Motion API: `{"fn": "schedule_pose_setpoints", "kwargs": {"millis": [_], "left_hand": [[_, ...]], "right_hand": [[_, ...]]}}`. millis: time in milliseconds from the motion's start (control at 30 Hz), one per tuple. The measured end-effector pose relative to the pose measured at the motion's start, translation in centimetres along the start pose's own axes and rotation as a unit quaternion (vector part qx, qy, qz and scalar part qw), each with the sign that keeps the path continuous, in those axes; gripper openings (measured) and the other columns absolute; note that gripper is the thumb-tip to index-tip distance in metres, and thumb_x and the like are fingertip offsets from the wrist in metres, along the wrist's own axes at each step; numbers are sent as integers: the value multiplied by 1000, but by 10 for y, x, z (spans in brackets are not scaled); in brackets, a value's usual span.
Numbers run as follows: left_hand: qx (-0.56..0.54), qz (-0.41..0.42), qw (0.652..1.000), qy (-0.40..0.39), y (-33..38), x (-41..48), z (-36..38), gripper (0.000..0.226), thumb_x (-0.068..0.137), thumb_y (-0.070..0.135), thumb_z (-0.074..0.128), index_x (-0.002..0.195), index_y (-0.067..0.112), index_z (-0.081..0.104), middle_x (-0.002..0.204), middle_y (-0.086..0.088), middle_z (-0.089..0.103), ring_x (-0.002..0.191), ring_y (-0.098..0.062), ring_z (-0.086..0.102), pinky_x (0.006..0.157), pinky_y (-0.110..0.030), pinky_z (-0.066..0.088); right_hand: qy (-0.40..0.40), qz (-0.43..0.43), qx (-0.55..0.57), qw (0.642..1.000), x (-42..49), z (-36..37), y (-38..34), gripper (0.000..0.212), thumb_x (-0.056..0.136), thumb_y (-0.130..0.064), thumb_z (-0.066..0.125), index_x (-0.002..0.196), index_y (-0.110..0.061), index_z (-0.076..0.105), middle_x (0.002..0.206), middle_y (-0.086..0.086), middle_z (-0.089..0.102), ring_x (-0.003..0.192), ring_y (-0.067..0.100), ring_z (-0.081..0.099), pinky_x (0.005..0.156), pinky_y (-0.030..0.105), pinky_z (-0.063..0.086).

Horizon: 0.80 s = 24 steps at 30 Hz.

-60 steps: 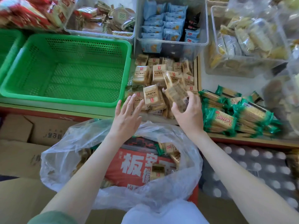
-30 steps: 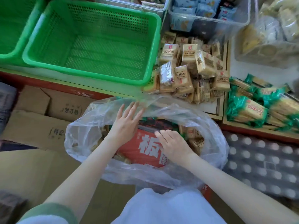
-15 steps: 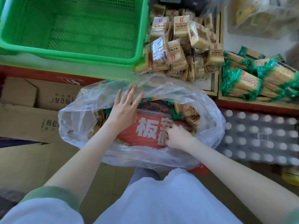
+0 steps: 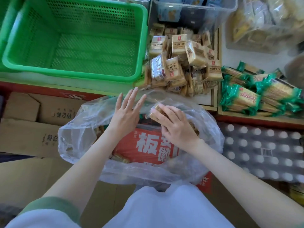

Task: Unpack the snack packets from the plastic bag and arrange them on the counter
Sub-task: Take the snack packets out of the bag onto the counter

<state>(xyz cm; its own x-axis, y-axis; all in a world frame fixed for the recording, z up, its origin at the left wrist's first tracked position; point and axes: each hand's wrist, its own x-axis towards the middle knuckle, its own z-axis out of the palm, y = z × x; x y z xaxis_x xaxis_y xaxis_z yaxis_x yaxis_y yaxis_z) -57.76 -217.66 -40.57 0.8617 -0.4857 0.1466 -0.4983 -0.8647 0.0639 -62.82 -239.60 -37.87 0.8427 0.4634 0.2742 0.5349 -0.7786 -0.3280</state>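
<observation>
Head view. Right hand [image 4: 176, 127] over the open mouth of the plastic bag [image 4: 79, 129], fingers curled round a tan snack packet [image 4: 156, 111]; thumb hidden, so probably pinched from both edges. Packet poking out beyond the fingertips, just beside the left hand, near the counter [image 4: 92, 87] but not on it. Left hand [image 4: 125, 116] flat and spread, fingers straight, resting on the bag's far rim, holding nothing. More packets [image 4: 121, 158] loose inside the bag beside a red box [image 4: 148, 145]. Piled on the counter beyond: tan packets [image 4: 181, 63], between a green basket [image 4: 74, 76] and green-wrapped packets [image 4: 241, 97].
</observation>
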Motion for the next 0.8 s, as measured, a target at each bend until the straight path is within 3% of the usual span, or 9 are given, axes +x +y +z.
{"fn": "schedule_pose_setpoints", "kwargs": {"millis": [133,300,400,467,533,633,800], "left_hand": [[-2,-19,1000,20,-6,32,-6,75,86,20,61,151,17,25,156,-20,18,145,-33,16,116,-56,9],[26,-52,998,-35,-18,59,-8,93,80,39,71,152,20,15,157,-17,15,145,-28,9,116,-48,-7],[39,-55,997,-49,-22,61,-7,95,80,45,70,152,20,13,157,-11,9,145,-27,7,116,-47,-8],[42,-51,996,-54,-23,61,-5,96,82,47,67,152,22,7,157,-7,2,146,-26,1,115,-46,-14],[42,-48,997,-53,-24,62,-5,97,82,46,68,152,22,5,157,-7,1,146,-26,-1,115,-45,-15],[34,-39,998,-23,-23,58,-3,92,82,40,69,152,19,13,158,-12,7,146,-30,5,116,-49,-5],[24,-11,1000,11,-15,20,4,74,87,24,55,152,17,20,157,-18,13,146,-35,10,117,-54,2]], "right_hand": [[134,94,15,986,57,-28,30,60,84,-9,58,140,-16,38,139,11,41,120,27,39,107,38,36],[188,199,-4,962,134,-50,63,50,83,-14,62,131,-7,48,134,17,49,117,30,44,104,41,39],[70,237,-61,967,159,-40,72,47,88,-18,59,132,-5,48,139,20,44,121,36,43,104,45,36],[-55,275,-83,956,159,-28,74,55,97,-28,45,147,-10,30,152,17,28,132,36,32,109,45,28],[-86,298,-72,948,154,-24,75,59,101,-35,34,154,-16,14,158,14,16,141,33,20,114,46,18],[-44,270,-62,960,137,-30,67,61,101,-40,33,155,-24,8,161,11,6,146,30,9,115,48,6],[76,118,-52,989,69,-23,29,63,88,-22,51,146,-8,30,146,14,33,130,28,33,104,40,24]]}}
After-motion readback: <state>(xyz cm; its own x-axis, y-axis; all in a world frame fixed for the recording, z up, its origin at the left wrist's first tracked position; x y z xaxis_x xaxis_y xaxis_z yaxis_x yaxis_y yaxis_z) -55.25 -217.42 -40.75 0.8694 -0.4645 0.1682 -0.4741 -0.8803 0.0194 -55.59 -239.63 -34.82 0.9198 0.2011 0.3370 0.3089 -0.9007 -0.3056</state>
